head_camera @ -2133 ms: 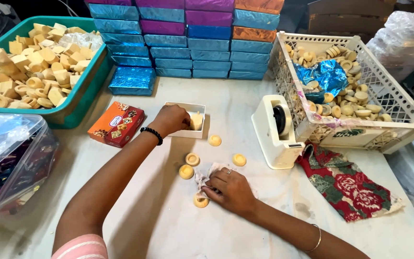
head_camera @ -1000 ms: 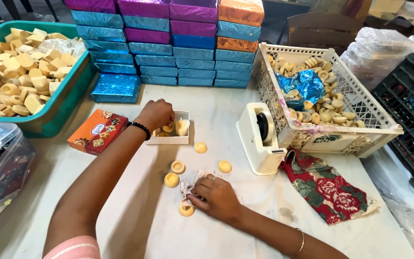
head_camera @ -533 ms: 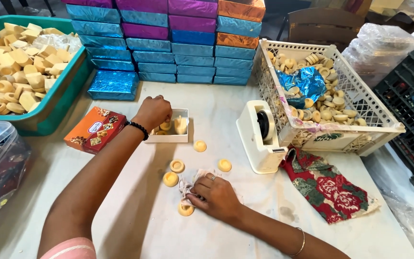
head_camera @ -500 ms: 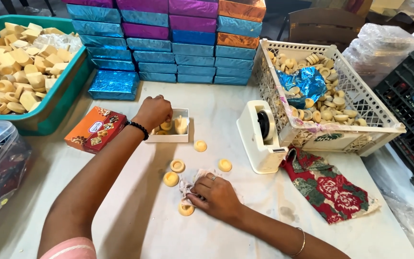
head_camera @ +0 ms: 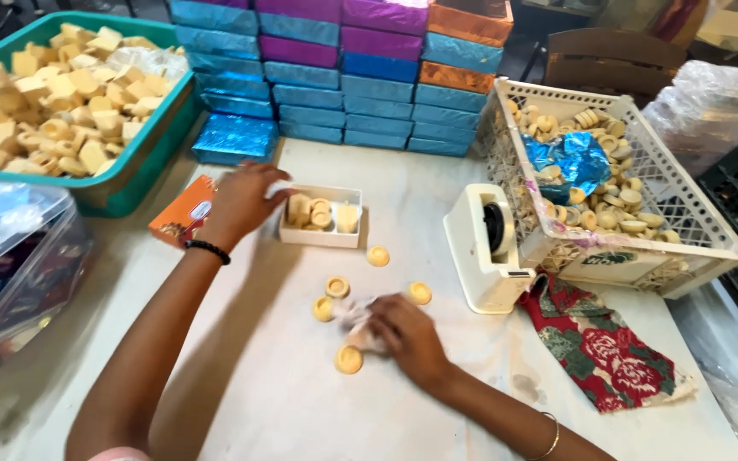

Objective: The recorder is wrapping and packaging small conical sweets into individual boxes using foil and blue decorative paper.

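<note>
We take the small white box as our landmark. Behind it rises a wall of stacked foil-wrapped boxes; to its left sits a green tub heaped with pale pieces, to its right a white basket and a tape dispenser. Our left hand rests open, fingers spread, just left of the box, partly over an orange packet. In front of the box, our right hand grips a crumpled clear wrapper among loose round pieces.
</note>
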